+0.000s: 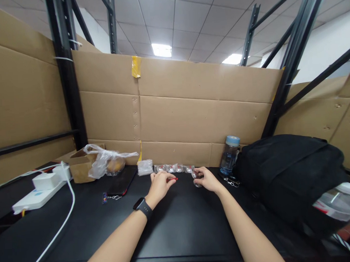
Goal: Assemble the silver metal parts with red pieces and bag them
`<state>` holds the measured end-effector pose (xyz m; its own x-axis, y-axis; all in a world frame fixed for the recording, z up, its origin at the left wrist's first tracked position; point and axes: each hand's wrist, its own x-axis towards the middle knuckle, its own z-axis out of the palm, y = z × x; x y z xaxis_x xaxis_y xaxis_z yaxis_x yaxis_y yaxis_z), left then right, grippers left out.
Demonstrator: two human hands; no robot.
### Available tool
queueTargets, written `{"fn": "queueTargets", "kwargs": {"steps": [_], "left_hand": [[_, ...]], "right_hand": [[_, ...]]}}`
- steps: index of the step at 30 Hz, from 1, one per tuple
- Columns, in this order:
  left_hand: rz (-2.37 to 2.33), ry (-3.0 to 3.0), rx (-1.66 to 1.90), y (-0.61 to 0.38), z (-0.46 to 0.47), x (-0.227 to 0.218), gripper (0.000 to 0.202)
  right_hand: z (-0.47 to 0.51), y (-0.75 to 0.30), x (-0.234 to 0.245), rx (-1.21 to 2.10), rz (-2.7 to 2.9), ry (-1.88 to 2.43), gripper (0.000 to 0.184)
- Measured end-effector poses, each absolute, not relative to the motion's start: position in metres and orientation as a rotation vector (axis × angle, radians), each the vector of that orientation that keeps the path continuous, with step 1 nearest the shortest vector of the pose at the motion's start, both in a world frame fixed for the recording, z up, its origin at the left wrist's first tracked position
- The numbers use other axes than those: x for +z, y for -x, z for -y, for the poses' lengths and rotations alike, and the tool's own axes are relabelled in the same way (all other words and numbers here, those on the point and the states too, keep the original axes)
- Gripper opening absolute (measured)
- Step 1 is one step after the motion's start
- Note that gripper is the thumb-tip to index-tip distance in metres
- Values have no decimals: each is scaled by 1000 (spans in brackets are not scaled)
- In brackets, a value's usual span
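My left hand (160, 185) rests on the black table (180, 224), its fingers pinched on a thin red piece (173, 179). A black smartwatch (142, 207) sits on that wrist. My right hand (205, 178) is curled around a small clear round object (195, 176) just to the right. Both hands lie far out, close to a row of several small clear wrapped items (174, 168) along the cardboard wall (191, 114). A small clear bag (145, 167) lies at the left end of that row.
A black backpack (291, 175) fills the right side, with a blue-capped water bottle (229, 154) and keys (231, 181) beside it. At left are a white power strip (37, 197) with cable, a cardboard box (81, 165), a plastic bag (109, 162) and a dark phone (121, 181).
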<state>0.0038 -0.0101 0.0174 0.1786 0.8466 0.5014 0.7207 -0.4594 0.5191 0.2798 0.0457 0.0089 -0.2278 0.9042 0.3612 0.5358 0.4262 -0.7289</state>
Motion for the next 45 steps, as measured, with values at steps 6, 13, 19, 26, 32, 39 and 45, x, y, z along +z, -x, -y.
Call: {"fn": "queueTargets", "kwargs": {"steps": [6, 13, 19, 26, 32, 39, 45], "left_hand": [[-1417, -2238, 1296, -1, 10, 23, 16], [-1244, -2321, 1384, -6, 12, 25, 15], [-1210, -2356, 1395, -9, 15, 25, 12], [-1219, -2321, 1415, -12, 18, 27, 11], [-1240, -2216, 1474, -16, 20, 27, 13], [-1351, -2214, 1432, -18, 21, 26, 14], [-1403, -2261, 1411, -18, 25, 29, 12]], "right_hand": [[-21, -233, 19, 910, 1807, 866, 48], [-1, -201, 18, 1092, 1757, 670, 55], [1, -199, 17, 1144, 1737, 691, 57], [5, -198, 19, 1202, 1610, 683, 51], [6, -193, 20, 1214, 1552, 710, 32], [4, -192, 16, 1269, 1453, 713, 37], [3, -193, 14, 1271, 1450, 702, 38]]}}
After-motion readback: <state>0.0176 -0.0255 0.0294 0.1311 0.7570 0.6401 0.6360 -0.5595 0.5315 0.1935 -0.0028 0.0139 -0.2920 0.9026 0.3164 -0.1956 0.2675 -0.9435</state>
